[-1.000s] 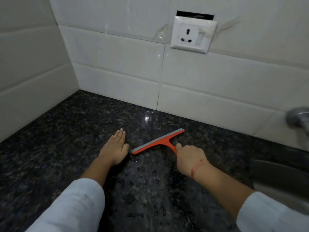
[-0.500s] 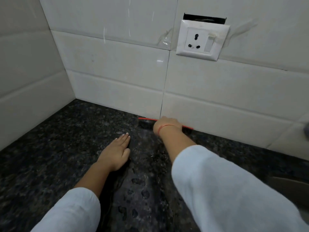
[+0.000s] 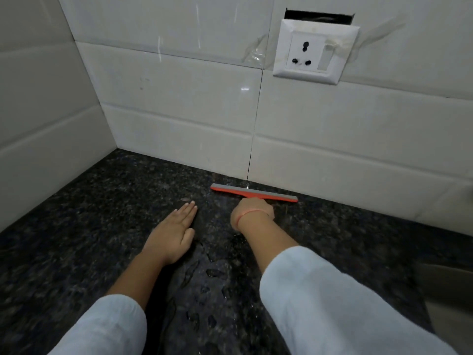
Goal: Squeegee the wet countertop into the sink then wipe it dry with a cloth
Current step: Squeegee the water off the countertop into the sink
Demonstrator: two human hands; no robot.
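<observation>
Right hand [image 3: 252, 210] closed around handle of orange squeegee [image 3: 253, 192], wrist with thin orange thread, knuckles toward camera, fingers themselves hidden behind back of hand. Squeegee blade down on dark speckled countertop [image 3: 76, 226], lying almost parallel to tiled back wall [image 3: 179, 111], just in front of wall's bottom edge, grey rubber strip on wall side. Handle mostly covered by the hand. Left hand [image 3: 172, 234] open flat, palm down on countertop, fingers together and pointing toward the wall, holding nothing; sits left of squeegee and nearer camera, apart from it. Water droplets and streaks [image 3: 202, 278] on countertop between the two forearms, nearer camera than squeegee. Both arms in pale sleeves [image 3: 332, 303] pushed up past wrists. White socket [image 3: 316, 55] on the wall above and right of squeegee, dark gap along its top, tape-like film at its sides. Sink edge [image 3: 445, 290] at far right of frame, well right of squeegee, only partly visible. Side wall tiles left of countertop.
</observation>
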